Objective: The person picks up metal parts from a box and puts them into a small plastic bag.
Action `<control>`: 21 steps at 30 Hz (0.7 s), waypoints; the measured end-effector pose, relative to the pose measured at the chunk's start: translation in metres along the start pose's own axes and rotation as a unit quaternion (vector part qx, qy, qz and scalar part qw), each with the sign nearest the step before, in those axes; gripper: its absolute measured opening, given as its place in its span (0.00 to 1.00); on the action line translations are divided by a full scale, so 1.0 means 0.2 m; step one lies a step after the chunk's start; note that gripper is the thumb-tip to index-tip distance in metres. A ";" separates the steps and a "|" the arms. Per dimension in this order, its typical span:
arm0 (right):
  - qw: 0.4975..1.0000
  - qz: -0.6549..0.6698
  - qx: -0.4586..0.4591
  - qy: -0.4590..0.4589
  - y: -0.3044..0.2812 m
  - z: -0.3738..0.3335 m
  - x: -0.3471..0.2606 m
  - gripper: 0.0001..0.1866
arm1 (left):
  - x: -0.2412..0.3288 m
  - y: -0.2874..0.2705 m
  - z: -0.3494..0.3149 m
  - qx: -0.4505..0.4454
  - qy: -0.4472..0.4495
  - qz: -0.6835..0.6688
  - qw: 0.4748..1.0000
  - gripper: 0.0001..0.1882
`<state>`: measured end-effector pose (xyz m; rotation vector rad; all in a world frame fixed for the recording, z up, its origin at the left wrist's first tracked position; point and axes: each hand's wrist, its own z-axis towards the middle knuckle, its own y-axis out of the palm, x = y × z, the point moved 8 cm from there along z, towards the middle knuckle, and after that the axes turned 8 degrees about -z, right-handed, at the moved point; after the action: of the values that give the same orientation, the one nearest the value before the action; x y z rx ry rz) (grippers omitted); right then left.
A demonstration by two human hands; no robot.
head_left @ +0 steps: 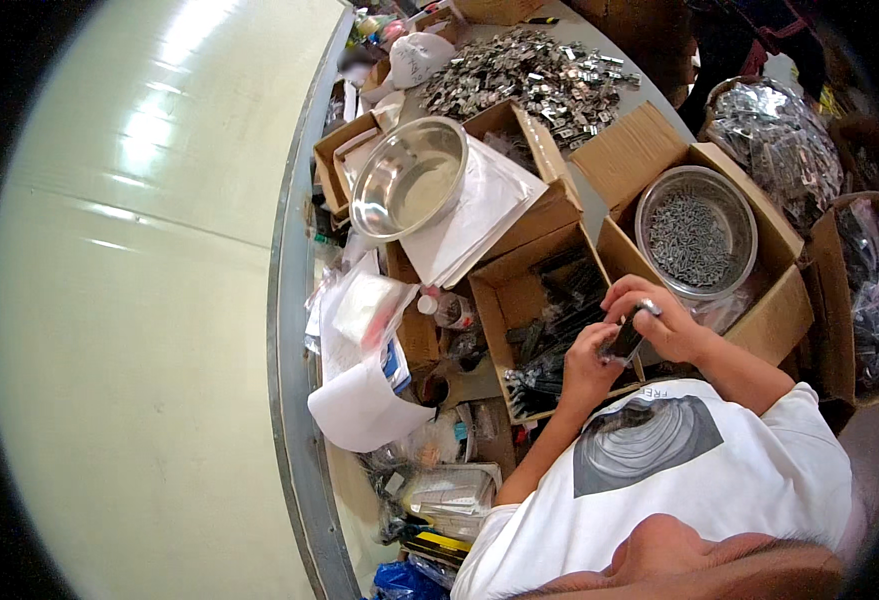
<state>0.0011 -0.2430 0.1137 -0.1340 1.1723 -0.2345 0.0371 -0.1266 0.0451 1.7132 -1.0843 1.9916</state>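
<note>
Close in front of my shirt, both hands are closed on a short black part (627, 340) with a shiny metal piece at its upper end. My left hand (589, 366) pinches its lower end, where something clear or glossy shows. The fingers of my right hand (659, 322) wrap round the upper end by the metal piece. The part's exact kind is too small to make out. Just beyond and left of my hands, an open cardboard box (500, 290) contains many similar black strips (571, 290). Past my right hand, a clear round bowl (741, 218) of small grey screws (691, 240) sits in another carton.
A heap of small metal pieces (534, 85) covers the far table. An empty steel bowl (371, 190) rests tilted on white papers (479, 220). Bagged metal parts (777, 135) and another carton (844, 320) stand at right. A bottle (449, 308) and loose sheets (359, 405) lie at left.
</note>
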 end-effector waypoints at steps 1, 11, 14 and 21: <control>1.000 -0.006 0.009 -0.007 0.00 -0.03 0.02 0.27 | 0.02 0.02 0.01 -0.014 0.002 0.004 1.000 0.21; 0.954 -0.239 -0.171 -0.065 -0.03 -0.15 0.11 0.43 | 0.05 0.08 0.01 -0.046 -0.045 -0.103 0.993 0.20; 0.976 -0.088 -0.083 0.181 -0.35 -0.15 0.47 0.34 | 0.05 0.03 -0.01 -0.006 -0.085 -0.153 0.985 0.18; 0.690 -0.603 -0.240 0.321 -0.53 -0.41 1.11 0.18 | 0.09 -0.02 -0.02 0.019 -0.100 -0.215 0.971 0.22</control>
<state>-0.0044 -0.3992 -0.0916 -1.4230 1.6725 -1.2182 0.0320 -0.1253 0.0638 1.9983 -0.6550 1.6066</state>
